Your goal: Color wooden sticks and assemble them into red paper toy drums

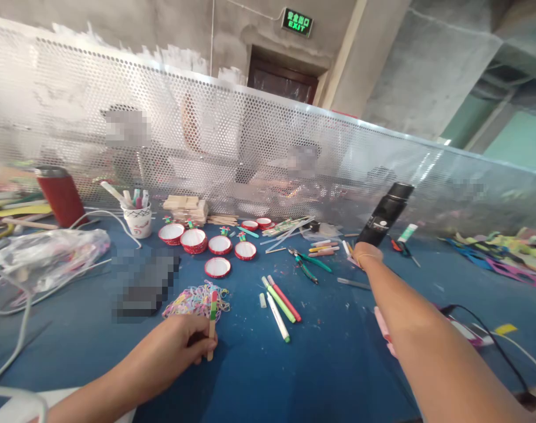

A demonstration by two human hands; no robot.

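My left hand [186,343] pinches a wooden craft stick [212,329], held upright, its top coloured red and green. Behind that hand lies a pile of small pastel rubber bands [195,301]. My right hand [368,255] is stretched forward at the foot of a black bottle [384,216]; its fingers are mostly hidden, and I cannot tell whether they touch the bottle or a marker beside it. Between the hands are a red marker [286,299], a light green marker [280,301], a white marker with a green end [278,317] and a loose pale cap [262,300].
Red-rimmed round discs [217,267] and stacked wooden sticks [185,210] lie toward the back. Green-handled pliers [303,265] rest mid-table. A blurred dark phone-like slab [148,288], a paper cup of pens [137,222] and a red flask [61,197] are left. A perforated metal screen [268,147] stands behind.
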